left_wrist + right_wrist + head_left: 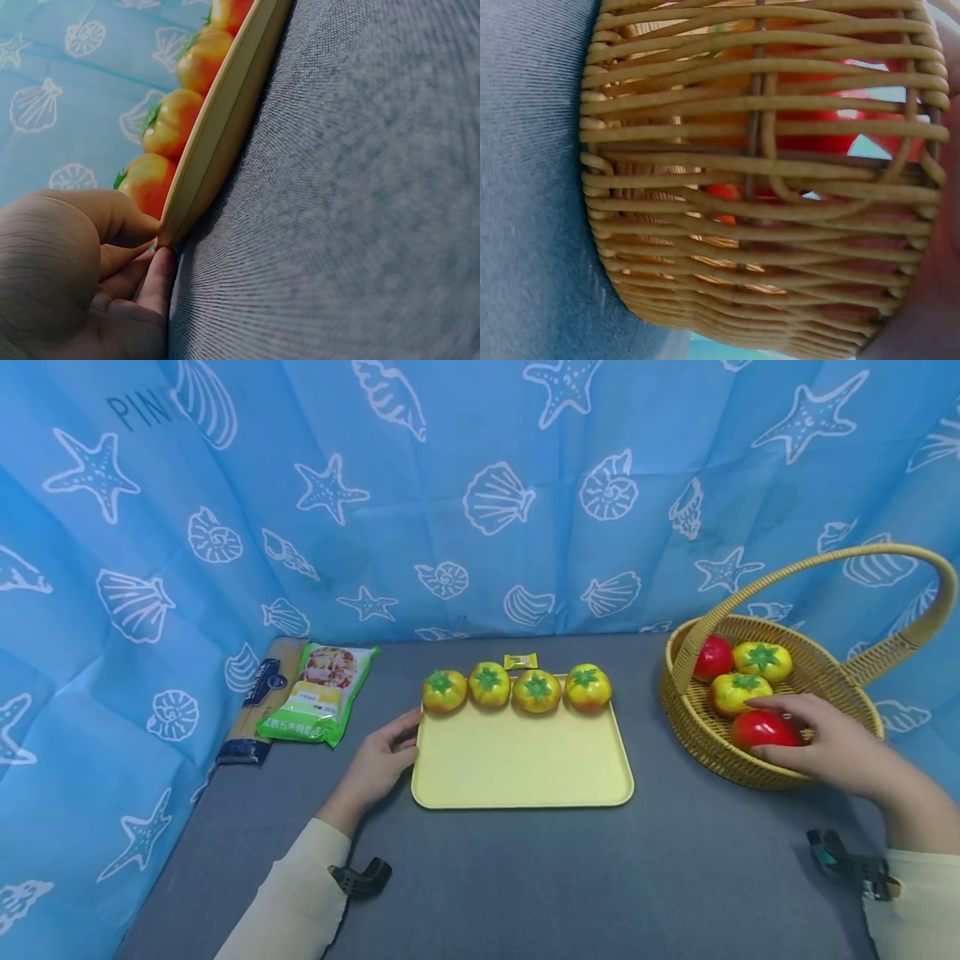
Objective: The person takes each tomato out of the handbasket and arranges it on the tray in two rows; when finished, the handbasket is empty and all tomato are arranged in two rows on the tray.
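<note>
A yellow tray (pixel 517 768) lies on the grey table with a row of several yellow-orange tomatoes (pixel 537 690) along its far edge. My left hand (pixel 408 739) pinches the tray's left rim (pixel 217 142) between thumb (pixel 112 217) and finger (pixel 159 274), next to the nearest tomato (pixel 146 184). At the right stands a wicker basket (pixel 705 735) holding red and yellow tomatoes. My right hand (pixel 752 727) reaches into it, its fingers curled round the front red tomato (pixel 772 731). In the right wrist view, red fruit (pixel 817 142) shows through the basket wall (pixel 757 217).
A green food packet (pixel 318 693) and a pack of spaghetti (pixel 255 702) lie at the left back of the table. A small sweet wrapper (pixel 521 661) lies behind the tray. A blue seashell curtain (pixel 480 502) closes off the back and sides. The basket's handle (pixel 900 560) arches high.
</note>
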`<state>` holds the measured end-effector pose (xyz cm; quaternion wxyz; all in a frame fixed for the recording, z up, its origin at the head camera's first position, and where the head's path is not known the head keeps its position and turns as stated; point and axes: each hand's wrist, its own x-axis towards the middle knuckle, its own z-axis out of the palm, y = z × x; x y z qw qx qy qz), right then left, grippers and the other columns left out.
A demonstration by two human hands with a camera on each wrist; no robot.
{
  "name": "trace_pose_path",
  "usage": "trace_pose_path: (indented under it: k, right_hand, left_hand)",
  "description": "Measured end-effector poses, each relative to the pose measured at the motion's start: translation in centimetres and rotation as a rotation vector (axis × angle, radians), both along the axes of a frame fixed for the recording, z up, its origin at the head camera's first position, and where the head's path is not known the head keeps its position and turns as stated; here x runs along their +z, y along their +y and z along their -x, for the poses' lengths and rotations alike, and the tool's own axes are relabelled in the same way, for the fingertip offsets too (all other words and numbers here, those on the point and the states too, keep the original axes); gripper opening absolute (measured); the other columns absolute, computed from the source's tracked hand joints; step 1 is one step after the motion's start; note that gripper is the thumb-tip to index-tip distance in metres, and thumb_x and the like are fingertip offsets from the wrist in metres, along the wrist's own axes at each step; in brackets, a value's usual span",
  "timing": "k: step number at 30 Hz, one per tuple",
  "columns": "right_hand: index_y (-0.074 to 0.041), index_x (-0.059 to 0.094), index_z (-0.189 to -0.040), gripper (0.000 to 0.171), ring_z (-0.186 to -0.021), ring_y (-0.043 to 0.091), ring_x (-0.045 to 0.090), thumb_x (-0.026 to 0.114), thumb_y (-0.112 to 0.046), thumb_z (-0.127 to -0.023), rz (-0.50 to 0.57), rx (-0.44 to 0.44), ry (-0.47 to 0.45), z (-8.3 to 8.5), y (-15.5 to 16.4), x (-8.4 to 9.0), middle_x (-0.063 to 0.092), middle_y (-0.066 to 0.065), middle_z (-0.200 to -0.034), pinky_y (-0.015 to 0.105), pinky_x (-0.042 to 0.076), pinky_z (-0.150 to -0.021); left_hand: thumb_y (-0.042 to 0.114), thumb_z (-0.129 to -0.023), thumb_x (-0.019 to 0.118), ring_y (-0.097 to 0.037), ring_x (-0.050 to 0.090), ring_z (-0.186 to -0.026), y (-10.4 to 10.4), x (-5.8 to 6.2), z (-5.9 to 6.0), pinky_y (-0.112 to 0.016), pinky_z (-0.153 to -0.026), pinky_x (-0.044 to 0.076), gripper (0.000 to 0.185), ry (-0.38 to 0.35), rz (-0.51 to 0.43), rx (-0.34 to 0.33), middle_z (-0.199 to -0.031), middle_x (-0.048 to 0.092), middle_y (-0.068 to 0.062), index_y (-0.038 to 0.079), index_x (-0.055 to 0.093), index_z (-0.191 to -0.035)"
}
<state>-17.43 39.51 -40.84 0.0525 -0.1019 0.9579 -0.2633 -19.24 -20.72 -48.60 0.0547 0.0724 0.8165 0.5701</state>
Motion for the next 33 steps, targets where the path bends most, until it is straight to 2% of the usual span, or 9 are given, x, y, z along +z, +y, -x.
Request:
trace_pose_path:
  k: [2,5,8,12,16,23,27,29,33]
  right_hand:
    - [0.010,0.056,-0.145,0.066,-0.112,0.055,0.050,0.087,-0.014,-0.093,0.030,-0.028,0.042,-0.2,0.0,-0.1,0.052,0.033,-0.126,0.034,0.057,-0.069]
    - [0.011,0.054,-0.144,0.063,-0.113,0.054,0.048,0.086,-0.012,-0.094,0.122,-0.049,0.096,-0.5,0.0,-0.1,0.048,0.032,-0.130,0.021,0.053,-0.066]
    - [0.008,0.049,-0.144,0.061,-0.114,0.031,0.056,0.084,-0.004,-0.095,0.249,-0.051,0.142,-0.8,-0.3,-0.1,0.046,0.026,-0.136,0.013,0.054,-0.068]
    - [-0.003,0.049,-0.149,0.066,-0.106,-0.003,0.056,0.081,0.010,-0.093,0.400,-0.038,0.208,-1.2,-1.2,0.5,0.046,0.007,-0.141,0.009,0.056,-0.076]
    - [-0.004,0.054,-0.151,0.072,-0.109,0.000,0.060,0.078,0.021,-0.088,0.493,-0.011,0.258,-1.7,-2.8,1.6,0.047,-0.002,-0.141,0.009,0.057,-0.081]
    - [0.006,0.051,-0.148,0.078,-0.111,0.016,0.062,0.068,0.037,-0.079,0.735,0.121,0.277,-2.6,-5.6,3.2,0.047,0.011,-0.146,0.018,0.062,-0.081]
    - [0.006,0.054,-0.151,0.081,-0.116,0.020,0.056,0.071,0.036,-0.078,0.675,0.161,0.305,-2.9,-7.2,3.5,0.049,0.009,-0.144,0.016,0.060,-0.085]
    - [0.006,0.054,-0.150,0.080,-0.115,0.018,0.059,0.074,0.034,-0.078,0.638,0.181,0.305,-3.0,-8.1,3.6,0.051,0.009,-0.141,0.016,0.060,-0.085]
    - [0.008,0.047,-0.146,0.075,-0.110,0.018,0.066,0.075,0.032,-0.080,0.691,0.263,0.239,-2.8,-10.0,3.5,0.052,0.014,-0.138,0.021,0.062,-0.087]
  left_hand:
    - [0.000,-0.104,0.064,-0.026,0.043,-0.152,0.0,-0.1,0.0,-0.041,-0.119,0.046,0.060,0.009,-0.009,-0.006,-0.168,0.045,-0.010,0.003,0.050,-0.162]
    - [-0.001,-0.104,0.063,-0.027,0.042,-0.153,0.1,-0.1,0.0,-0.043,-0.120,0.045,0.060,0.012,-0.016,-0.006,-0.168,0.045,-0.011,0.002,0.050,-0.162]
    - [-0.001,-0.104,0.063,-0.027,0.041,-0.154,0.1,-0.1,0.0,-0.042,-0.120,0.045,0.060,0.010,-0.014,-0.005,-0.168,0.045,-0.011,0.002,0.050,-0.162]
    - [-0.001,-0.104,0.063,-0.023,0.041,-0.154,0.1,0.0,-0.1,-0.039,-0.119,0.046,0.060,0.003,-0.007,0.000,-0.168,0.046,-0.008,0.003,0.050,-0.162]
    - [-0.001,-0.104,0.062,-0.023,0.040,-0.154,0.0,0.0,0.0,-0.038,-0.119,0.046,0.061,0.008,-0.008,-0.005,-0.168,0.045,-0.007,0.003,0.050,-0.163]
    - [-0.002,-0.103,0.061,-0.031,0.047,-0.150,0.0,0.0,0.0,-0.040,-0.117,0.047,0.060,0.024,-0.017,-0.017,-0.169,0.042,-0.015,-0.002,0.048,-0.162]
    - [-0.001,-0.104,0.061,-0.030,0.047,-0.150,0.0,0.1,-0.1,-0.039,-0.117,0.047,0.060,0.016,-0.010,-0.016,-0.169,0.043,-0.014,-0.001,0.049,-0.162]
    - [-0.001,-0.104,0.060,-0.029,0.046,-0.151,0.0,0.1,-0.1,-0.039,-0.118,0.047,0.060,0.014,-0.010,-0.019,-0.169,0.043,-0.013,0.000,0.048,-0.162]
    - [-0.001,-0.104,0.061,-0.029,0.046,-0.151,0.0,0.1,-0.1,-0.040,-0.118,0.047,0.060,0.014,-0.017,-0.022,-0.170,0.042,-0.013,0.000,0.048,-0.163]
